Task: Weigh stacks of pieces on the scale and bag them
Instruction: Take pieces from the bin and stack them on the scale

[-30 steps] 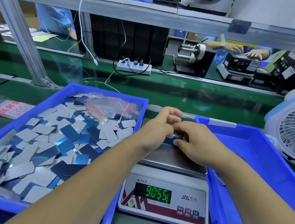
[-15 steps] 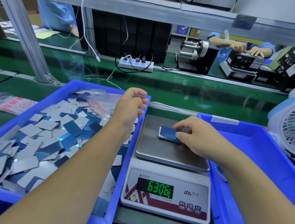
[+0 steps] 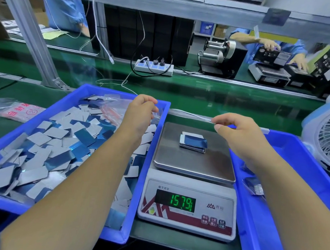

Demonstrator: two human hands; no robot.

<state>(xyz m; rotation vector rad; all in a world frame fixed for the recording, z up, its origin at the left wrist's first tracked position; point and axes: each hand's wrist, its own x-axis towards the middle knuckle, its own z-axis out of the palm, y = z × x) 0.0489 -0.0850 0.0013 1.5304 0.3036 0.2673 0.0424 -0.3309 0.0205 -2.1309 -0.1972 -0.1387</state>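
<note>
A small stack of blue and grey pieces [image 3: 193, 143] lies alone on the steel platter of the scale [image 3: 193, 166], whose display reads 157.9. My left hand [image 3: 140, 114] is over the far right corner of the left blue tray [image 3: 97, 88], its curled fingers pinching a clear bag [image 3: 155, 113] from the pile of bags there. My right hand [image 3: 235, 131] hovers above the platter's far right corner, clear of the stack. Its thumb and forefinger meet at the end of a clear plastic strip [image 3: 189, 114]; whether they hold it is unclear.
The left tray holds several loose blue and grey pieces [image 3: 52, 138]. A second blue tray [image 3: 295, 149] on the right holds bagged pieces [image 3: 254, 185]. A white fan [image 3: 328, 143] stands far right and a packet of bags [image 3: 19, 111] far left. Other people work beyond the green conveyor [image 3: 199, 96].
My right hand let go of the stack and rose off the scale. My left hand moved to the bags in the left tray. The reading dropped from 905.5 through 630.6 to 157.9.
</note>
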